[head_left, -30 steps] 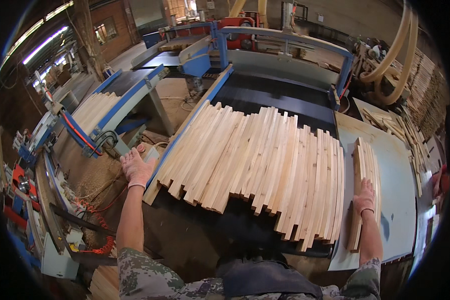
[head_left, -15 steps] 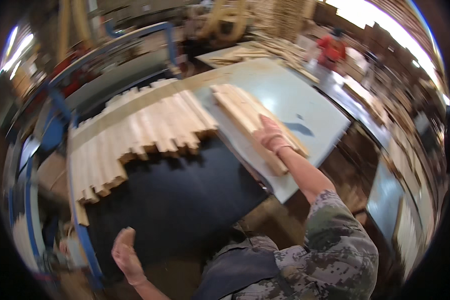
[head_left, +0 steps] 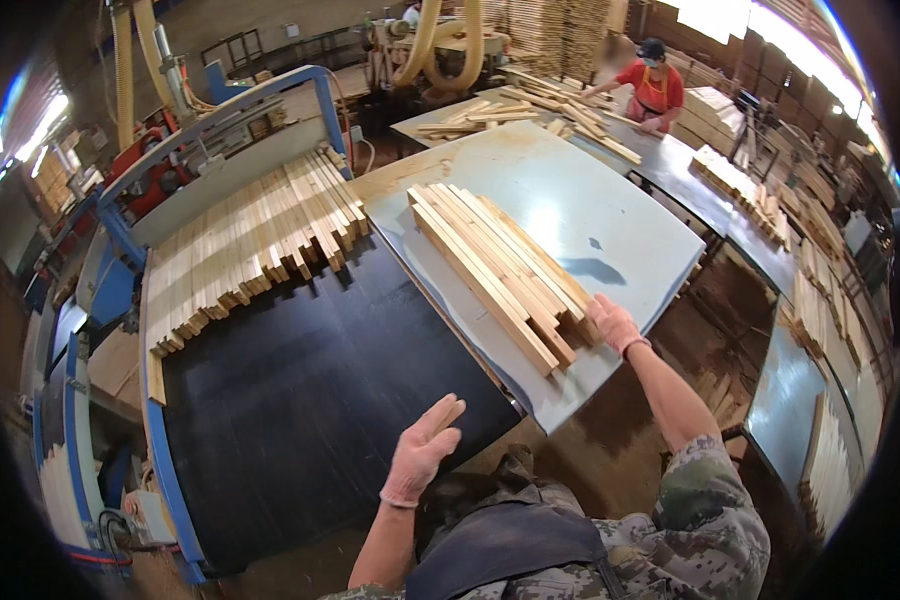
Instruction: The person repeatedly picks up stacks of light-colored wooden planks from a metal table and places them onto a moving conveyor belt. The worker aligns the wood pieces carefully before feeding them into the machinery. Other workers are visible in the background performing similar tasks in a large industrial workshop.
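Observation:
A bundle of pale wooden strips [head_left: 505,270] lies side by side on the grey-blue sheet tabletop [head_left: 630,215]. At its near right end is my right hand [head_left: 615,325], gloved in pale pink, fingers stretched out and touching the outermost strip. My left hand [head_left: 425,450], also gloved, hovers over the near right part of the black belt [head_left: 320,390]. Its fingers reach out with the thumb apart, and nothing shows in it. Farther along the belt lies a row of wooden strips [head_left: 260,235] with uneven near ends.
A blue machine frame [head_left: 220,100] spans the belt's far end, and a blue rail [head_left: 175,480] edges its left side. Beyond the tabletop, loose strips [head_left: 570,110] lie near a person in red [head_left: 660,90]. More strips [head_left: 740,195] rest on the right-hand tables.
My right hand has slid off the bundle's top to its near right end. My left hand has moved right over the belt. The belt's row of strips sits farther away.

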Demonstrator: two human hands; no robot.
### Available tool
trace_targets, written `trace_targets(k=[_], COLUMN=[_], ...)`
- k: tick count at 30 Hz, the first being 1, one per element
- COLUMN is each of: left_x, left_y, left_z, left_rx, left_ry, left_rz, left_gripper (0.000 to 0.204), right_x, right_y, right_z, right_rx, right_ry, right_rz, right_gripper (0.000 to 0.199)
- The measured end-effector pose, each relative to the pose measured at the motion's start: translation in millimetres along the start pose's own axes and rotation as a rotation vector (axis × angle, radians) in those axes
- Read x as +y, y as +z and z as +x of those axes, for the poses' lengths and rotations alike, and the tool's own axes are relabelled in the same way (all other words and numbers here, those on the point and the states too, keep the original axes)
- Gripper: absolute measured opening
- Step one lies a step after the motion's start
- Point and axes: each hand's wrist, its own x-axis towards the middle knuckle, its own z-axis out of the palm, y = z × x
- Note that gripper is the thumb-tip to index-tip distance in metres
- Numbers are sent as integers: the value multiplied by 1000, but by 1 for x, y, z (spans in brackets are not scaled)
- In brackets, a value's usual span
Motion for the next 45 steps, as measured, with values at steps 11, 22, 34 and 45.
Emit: trace_targets(k=[11, 22, 34, 45], left_x=[-82, -93, -83, -8], left_y=[134, 154, 101, 226], left_z=[184, 185, 191, 138], left_rx=[418, 541, 392, -571], left_ry=[255, 277, 688, -153], left_rz=[977, 952, 402, 210], left_gripper=[95, 93, 65, 26], right_x=[14, -20, 32, 156], right_y=[-2, 1, 14, 1], right_z=[19, 61, 37, -152], right_rx=[-22, -363, -209, 142], right_ry=[-26, -199, -83, 710], right_rz=[590, 929, 1172, 1552], right_gripper=[83, 70, 63, 21])
